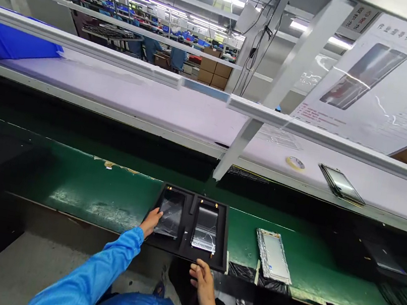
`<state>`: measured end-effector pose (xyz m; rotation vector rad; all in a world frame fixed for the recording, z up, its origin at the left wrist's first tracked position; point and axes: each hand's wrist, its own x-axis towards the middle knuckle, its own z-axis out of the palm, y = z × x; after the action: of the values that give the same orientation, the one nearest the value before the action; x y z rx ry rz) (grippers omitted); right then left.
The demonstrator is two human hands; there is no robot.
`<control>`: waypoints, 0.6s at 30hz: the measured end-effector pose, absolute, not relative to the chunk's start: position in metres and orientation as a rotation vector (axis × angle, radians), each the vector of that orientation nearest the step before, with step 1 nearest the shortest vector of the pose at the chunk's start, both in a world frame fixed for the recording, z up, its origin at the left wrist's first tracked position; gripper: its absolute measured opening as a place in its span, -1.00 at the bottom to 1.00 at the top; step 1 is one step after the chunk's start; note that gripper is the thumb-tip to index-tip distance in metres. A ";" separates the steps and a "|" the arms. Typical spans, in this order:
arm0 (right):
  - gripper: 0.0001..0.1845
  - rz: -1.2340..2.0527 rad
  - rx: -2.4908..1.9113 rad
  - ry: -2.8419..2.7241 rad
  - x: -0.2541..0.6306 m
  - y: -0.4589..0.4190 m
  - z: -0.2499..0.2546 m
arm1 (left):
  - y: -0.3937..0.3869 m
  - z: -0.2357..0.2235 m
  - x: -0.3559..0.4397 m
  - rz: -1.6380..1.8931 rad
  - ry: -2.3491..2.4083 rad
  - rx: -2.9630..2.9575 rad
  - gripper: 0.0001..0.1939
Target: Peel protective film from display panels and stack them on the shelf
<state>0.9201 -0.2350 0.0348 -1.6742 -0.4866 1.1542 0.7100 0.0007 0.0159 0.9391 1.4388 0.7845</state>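
Observation:
A black tray with two recesses lies on the green bench. A dark, glossy screen panel sits in its left recess, and a more mirror-like panel with small orange tabs fills the right one. My left hand is closed around the tray's left edge, with fingertips beside the dark panel. Just off the tray's front right edge, my right hand has its fingers slightly bent and apart, with nothing visible in them. A blue sleeve covers my left arm.
A silver-framed panel lies on the bench right of the tray. Farther right are dark stacked panels. The raised shelf behind holds a tape roll, thin panels and a blue bin. A white post stands behind the tray.

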 end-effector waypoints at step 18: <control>-0.36 1.043 -2.033 -1.197 0.859 -0.048 0.033 | 0.002 0.020 0.739 0.558 1.650 1.285 -0.45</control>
<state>0.8595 -0.0483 0.0328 -2.0326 -1.1966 1.0433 0.7386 0.0021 0.0195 1.2849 1.6505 0.5576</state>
